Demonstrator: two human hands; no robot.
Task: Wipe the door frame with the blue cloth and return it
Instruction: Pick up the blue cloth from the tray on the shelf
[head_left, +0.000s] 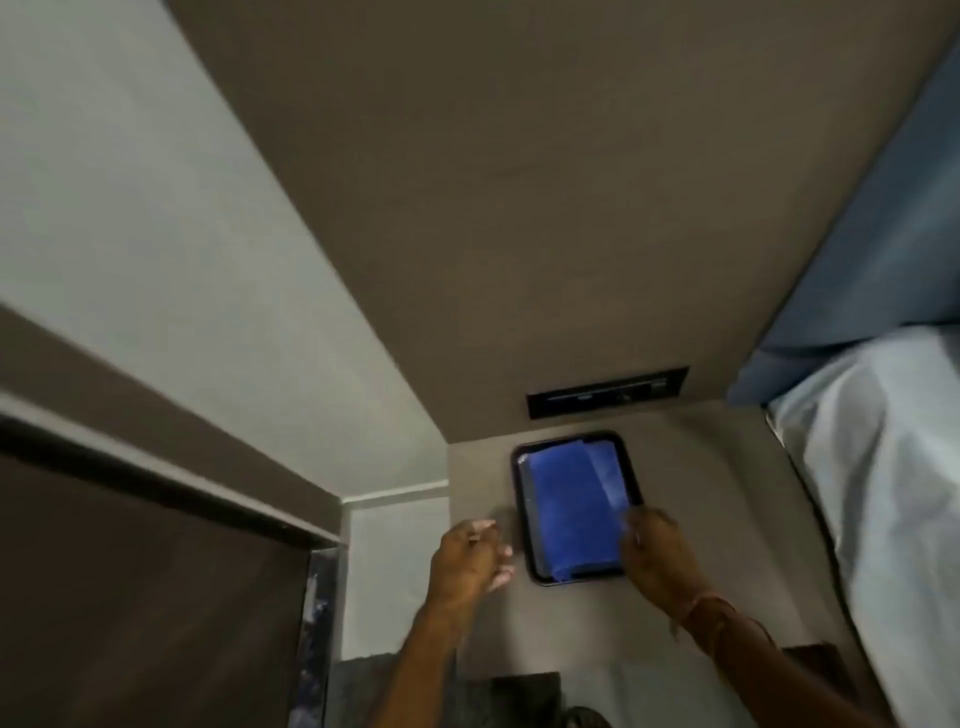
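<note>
Head view: the blue cloth (569, 512) lay folded in a black tray (521, 519) on a brown desk (701, 493) beside the bed (883, 467). My right hand (655, 551) rested at the tray's right edge, fingers on the cloth; blur kept me from telling whether that grip had closed. My left hand (470, 556) hovered just left of the tray, loosely open, holding nothing. The dark door frame (171, 483) stood at left.
</note>
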